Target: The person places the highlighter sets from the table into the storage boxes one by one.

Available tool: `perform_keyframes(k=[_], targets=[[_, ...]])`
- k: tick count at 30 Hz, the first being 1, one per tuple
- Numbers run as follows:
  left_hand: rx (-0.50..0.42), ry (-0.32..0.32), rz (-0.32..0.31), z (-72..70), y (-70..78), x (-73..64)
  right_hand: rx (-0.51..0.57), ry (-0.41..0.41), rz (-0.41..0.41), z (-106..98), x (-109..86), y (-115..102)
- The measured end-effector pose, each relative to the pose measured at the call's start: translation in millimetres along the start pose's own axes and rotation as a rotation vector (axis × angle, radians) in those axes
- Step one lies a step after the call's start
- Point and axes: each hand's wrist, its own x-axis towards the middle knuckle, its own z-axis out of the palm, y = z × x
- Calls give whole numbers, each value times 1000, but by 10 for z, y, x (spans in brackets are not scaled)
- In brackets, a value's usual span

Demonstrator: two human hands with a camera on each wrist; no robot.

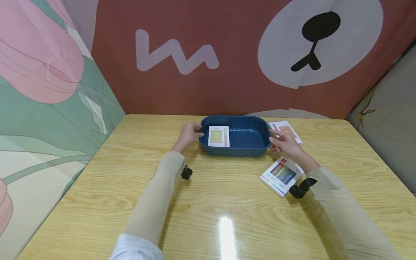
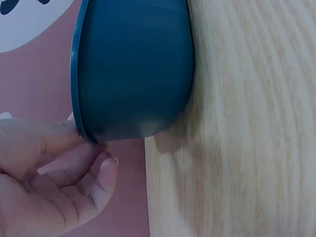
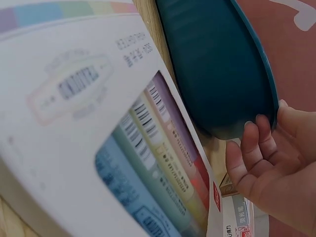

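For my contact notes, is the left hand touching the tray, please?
Touching: the left wrist view shows the left hand pinching the tray by its rim.

Indoor nook: wood-grain table (image 1: 201,209), printed backdrop (image 1: 234,90) (cartoonish, reddish-brown).

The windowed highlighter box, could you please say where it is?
In the head view, the windowed highlighter box lies on the table right of centre, nearer the camera than the blue bin and the right hand.

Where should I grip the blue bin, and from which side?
Probably the rim at both short ends: left hand from the left, right hand from the right. The blue bin is long sideways, its thin rim suits pinching, and holding both should steady the box inside.
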Motion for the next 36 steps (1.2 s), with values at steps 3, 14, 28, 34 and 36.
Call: perform_keyframes(k=[3, 14, 28, 34, 36], targets=[[-26, -24, -40, -47, 56, -68, -19, -5, -5, 0, -6, -7], [-253, -79, -115, -57, -1, -81, 2, -35, -47, -29, 23, 10], [-415, -97, -191, -38, -43, -81, 63, 55, -80, -98, 15, 89], [-421, -87, -202, -41, -22, -91, -73, 103, -79, -196, 27, 114], [-423, -85, -208, -43, -23, -91, -147, 127, -52, -221, 38, 115]])
